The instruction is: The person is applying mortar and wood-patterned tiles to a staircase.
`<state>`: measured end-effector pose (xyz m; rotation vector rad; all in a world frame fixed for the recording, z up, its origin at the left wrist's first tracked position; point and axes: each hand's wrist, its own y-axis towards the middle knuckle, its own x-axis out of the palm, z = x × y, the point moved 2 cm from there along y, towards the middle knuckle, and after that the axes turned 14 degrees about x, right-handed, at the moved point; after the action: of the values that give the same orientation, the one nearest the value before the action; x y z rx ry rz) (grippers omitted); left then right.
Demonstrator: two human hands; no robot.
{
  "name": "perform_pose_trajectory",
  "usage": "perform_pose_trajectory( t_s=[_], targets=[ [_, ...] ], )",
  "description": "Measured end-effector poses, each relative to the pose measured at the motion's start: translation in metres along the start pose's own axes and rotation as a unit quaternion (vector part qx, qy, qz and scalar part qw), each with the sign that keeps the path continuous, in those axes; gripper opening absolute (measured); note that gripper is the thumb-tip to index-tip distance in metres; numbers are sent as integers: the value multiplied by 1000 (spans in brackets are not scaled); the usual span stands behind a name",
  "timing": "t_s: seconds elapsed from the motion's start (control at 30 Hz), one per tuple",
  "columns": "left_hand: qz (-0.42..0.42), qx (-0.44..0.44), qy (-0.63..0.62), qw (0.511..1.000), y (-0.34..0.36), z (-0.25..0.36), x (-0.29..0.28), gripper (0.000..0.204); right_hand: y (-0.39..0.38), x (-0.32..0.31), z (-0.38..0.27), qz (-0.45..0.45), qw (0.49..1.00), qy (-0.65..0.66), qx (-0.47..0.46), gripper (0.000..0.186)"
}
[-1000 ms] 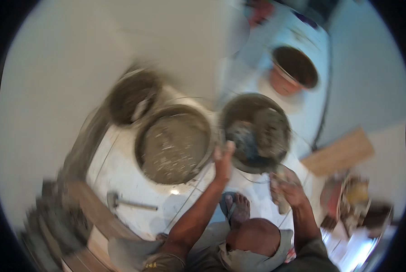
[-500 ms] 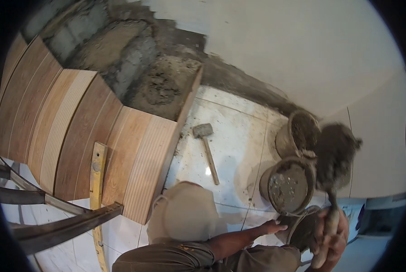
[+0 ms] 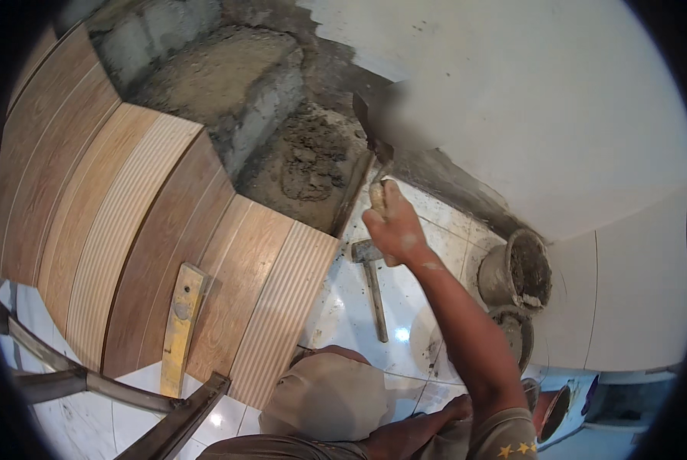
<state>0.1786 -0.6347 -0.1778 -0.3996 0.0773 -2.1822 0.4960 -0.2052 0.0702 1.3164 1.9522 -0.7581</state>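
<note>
the right hand (image 3: 398,230) is closed around the handle of a trowel (image 3: 382,153), near the wall (image 3: 527,123); its long axis runs away from the person, blade tip leaning slightly left. the left hand (image 3: 457,408) is low; i cannot tell its grip.

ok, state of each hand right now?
Left hand: partly hidden by the right arm; can't tell whether it's open or closed.
Right hand: closed, holding a trowel by its handle.
</note>
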Motion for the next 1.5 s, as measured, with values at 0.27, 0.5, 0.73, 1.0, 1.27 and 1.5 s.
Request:
perform_pose_trajectory(
  t_s=[0.27,0.5,0.73,1.0,1.27,1.5],
  targets=[
    [-112,36,54,992,-5,27,-2,88,-128,-186,72,-202,837,493,124,37],
    [-151,137,-74,976,23,35,0,82,-381,-288,197,9,793,567,222,62],
    [-95,130,-24,987,49,64,24,76,-620,-276,302,167,764,191,593,41],
    [-174,70,-167,968,64,121,69,60,-650,-245,409,100,785,100,603,28],
    [-308,13,-70,949,89,148,77,67,-566,-180,414,110,772,-223,584,16],
    [-308,39,-83,947,88,140,76,69,-607,-181,390,-43,830,-116,544,18]
  ],
)
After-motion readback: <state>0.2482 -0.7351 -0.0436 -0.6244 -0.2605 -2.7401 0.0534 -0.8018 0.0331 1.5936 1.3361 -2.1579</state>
